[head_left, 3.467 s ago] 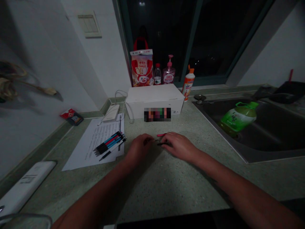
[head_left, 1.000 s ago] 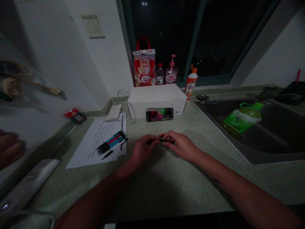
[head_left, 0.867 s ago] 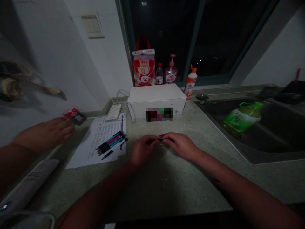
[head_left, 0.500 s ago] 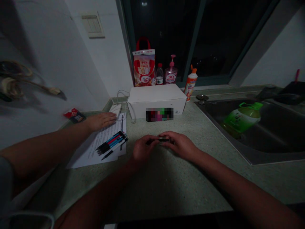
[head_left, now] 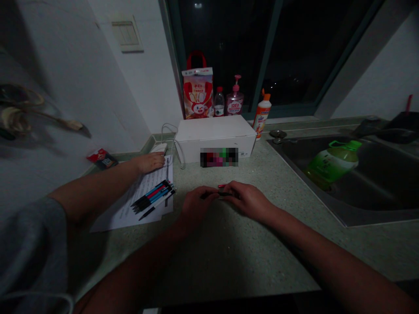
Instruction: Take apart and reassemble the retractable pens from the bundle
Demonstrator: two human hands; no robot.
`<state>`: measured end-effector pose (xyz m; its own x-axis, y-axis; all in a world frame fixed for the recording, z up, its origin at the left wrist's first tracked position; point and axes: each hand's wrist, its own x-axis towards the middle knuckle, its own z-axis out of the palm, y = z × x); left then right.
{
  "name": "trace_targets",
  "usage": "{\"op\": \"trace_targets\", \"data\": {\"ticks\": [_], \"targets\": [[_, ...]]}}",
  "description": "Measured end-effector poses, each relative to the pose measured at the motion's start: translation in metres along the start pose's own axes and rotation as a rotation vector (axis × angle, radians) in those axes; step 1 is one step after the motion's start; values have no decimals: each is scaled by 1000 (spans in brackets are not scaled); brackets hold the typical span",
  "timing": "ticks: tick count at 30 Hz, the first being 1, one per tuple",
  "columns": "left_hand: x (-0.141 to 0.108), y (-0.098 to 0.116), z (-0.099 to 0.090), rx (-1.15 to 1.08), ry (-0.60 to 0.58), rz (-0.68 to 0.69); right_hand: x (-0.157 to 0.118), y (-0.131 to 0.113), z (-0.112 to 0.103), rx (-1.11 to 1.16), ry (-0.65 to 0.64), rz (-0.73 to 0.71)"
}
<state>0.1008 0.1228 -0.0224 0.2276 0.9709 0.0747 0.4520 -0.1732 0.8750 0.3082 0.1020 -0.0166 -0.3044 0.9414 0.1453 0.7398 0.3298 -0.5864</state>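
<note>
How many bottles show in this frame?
4: a clear water bottle and a pink pump bottle at the window, a white orange-capped bottle beside them, and a green bottle lying in the sink. More may be hidden behind the white box.

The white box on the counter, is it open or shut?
Shut: the top of the white box lies flat and whole, with no flap raised and nothing showing inside.

Centre, held pens: one black, one red. Countertop: grey-green, finely speckled. Upper centre, gift bag: red and white, cartoon print. Right, sink bottle: bright green.
</note>
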Motion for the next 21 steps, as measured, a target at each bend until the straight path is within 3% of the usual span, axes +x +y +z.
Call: {"op": "trace_targets", "data": {"ticks": [5, 8, 12, 17, 21], "targets": [[2, -3, 0, 91, -45, 20, 2, -1, -6, -41, -21, -28], [5, -11, 3, 225, -122, 156, 3, 0, -13, -63, 19, 34], [6, -23, 7, 369, -224, 360, 3, 8, -18, -163, -53, 58], [8, -27, 4, 354, -112, 423, 4, 16, -12, -261, -136, 13], [18, -24, 2, 446, -29, 377, 4, 15, -9, -333, -155, 25]]}}
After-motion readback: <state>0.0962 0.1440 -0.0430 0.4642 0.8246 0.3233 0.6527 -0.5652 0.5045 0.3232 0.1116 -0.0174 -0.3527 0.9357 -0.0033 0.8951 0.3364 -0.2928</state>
